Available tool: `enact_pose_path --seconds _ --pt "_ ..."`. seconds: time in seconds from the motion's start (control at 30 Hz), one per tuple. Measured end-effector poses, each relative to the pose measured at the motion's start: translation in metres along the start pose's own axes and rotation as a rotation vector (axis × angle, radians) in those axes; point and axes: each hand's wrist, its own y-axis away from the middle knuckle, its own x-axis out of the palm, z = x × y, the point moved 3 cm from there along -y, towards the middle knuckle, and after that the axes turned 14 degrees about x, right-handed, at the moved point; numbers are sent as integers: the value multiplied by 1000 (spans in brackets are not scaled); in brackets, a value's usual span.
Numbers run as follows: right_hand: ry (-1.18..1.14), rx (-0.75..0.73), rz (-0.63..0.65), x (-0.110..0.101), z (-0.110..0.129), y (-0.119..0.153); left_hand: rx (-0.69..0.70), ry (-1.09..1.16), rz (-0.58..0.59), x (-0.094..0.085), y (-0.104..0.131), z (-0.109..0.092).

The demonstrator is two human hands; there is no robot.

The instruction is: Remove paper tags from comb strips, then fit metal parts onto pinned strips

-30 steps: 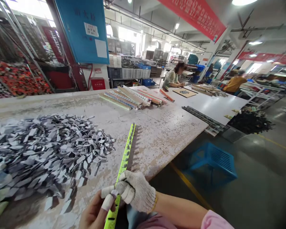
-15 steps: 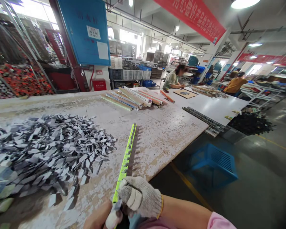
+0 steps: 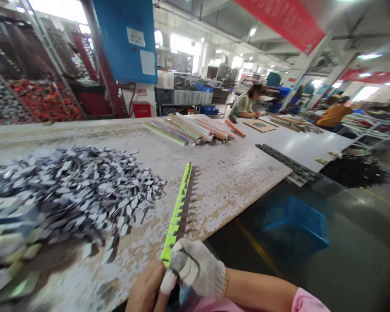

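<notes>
View swung left; strip, scuffed table, cabinet beyond.

Grey, perhaps plastic pieces on table

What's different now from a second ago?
The left hand and gloved right hand have shifted toward the person along the yellow-green strip, the left now hiding its near part. The pile of gray pieces and blue stool stayed put.

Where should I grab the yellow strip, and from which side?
Probably pinch the yellow strip across its long edges at the nearest part in view, beside the left hand, coming from the left. It's narrow and a bare stretch shows there, while gray pieces stick out along the rest.
</notes>
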Motion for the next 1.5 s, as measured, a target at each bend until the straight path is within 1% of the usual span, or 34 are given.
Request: enact_pose_path --seconds 0.07,0.13,0.17,0.27,0.3,0.33,0.37,0.43,0.47,0.5,0.6,0.73,0.83,0.9,0.97,1.07,1.2,1.3,1.37,1.43,1.5 --pt "231 -90 -93 -9 -2 13 -22 -35 14 6 5 -6" --pt "331 -81 -100 -26 -8 23 -63 -97 64 15 11 -7" --pt "399 -93 -115 -36 -11 25 -100 -150 98 19 16 -4" --pt "489 -118 -163 -65 -24 24 -285 -318 157 30 36 7" --pt "581 -189 -212 -71 -27 22 -328 -353 182 34 42 9" --pt "706 -295 -261 -75 -30 22 -354 -375 208 38 47 10" --pt "853 -429 -306 -74 -32 22 -368 -383 235 43 51 9" --pt "1132 -689 -363 -68 -36 22 -390 -382 260 52 56 7" --pt "1228 -762 -367 -63 -39 21 -403 -382 255 55 58 7" --pt "1302 -799 -366 -59 -41 19 -418 -384 241 58 59 6" --pt "1426 -821 -367 -51 -43 12 -448 -396 200 64 62 7" --pt "1534 -896 -403 -45 -42 10 -457 -426 166 72 66 10" --pt "1590 -897 -412 -40 -39 9 -446 -426 132 78 68 10" --pt "1597 -859 -411 -38 -37 6 -436 -422 115 81 69 11" --pt "1589 -828 -381 -35 -38 2 -431 -430 101 84 70 11" --pt "1549 -842 -326 -35 -44 -3 -436 -454 90 88 71 12" --pt "1487 -828 -323 -49 -54 -12 -450 -468 99 90 64 13" --pt "1466 -775 -397 -67 -51 -24 -421 -487 141 88 45 19" --pt "1417 -727 -419 -78 -44 -30 -384 -480 218 81 29 26" --pt "1336 -678 -386 -83 -36 -34 -355 -425 322 69 15 37" --pt "1270 -634 -341 -84 -32 -34 -335 -348 410 53 5 51"
